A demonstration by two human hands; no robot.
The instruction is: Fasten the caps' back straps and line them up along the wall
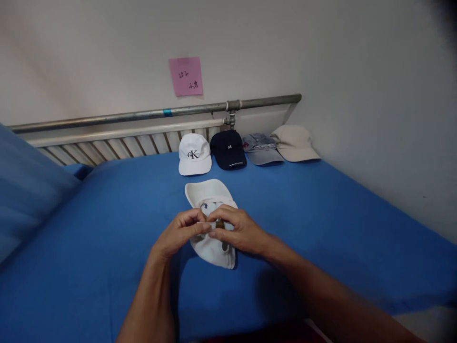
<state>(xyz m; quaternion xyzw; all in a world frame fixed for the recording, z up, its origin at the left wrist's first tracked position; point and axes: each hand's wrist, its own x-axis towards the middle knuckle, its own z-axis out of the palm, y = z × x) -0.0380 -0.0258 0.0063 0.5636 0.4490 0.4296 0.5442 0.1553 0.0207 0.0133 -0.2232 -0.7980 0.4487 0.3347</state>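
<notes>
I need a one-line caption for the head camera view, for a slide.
Both hands, left hand and right hand, pinch the strap of a white cap on a blue sheet; four caps line the wall.

Take the white cap (210, 224) under your hands as your mark: left, right and near side of it you have open blue sheet (107, 238). Beyond it a row of four caps (246, 147) blocks the way, backed by the metal rail (143, 114) and wall; far left, a blue pillow (24, 190) rises
</notes>
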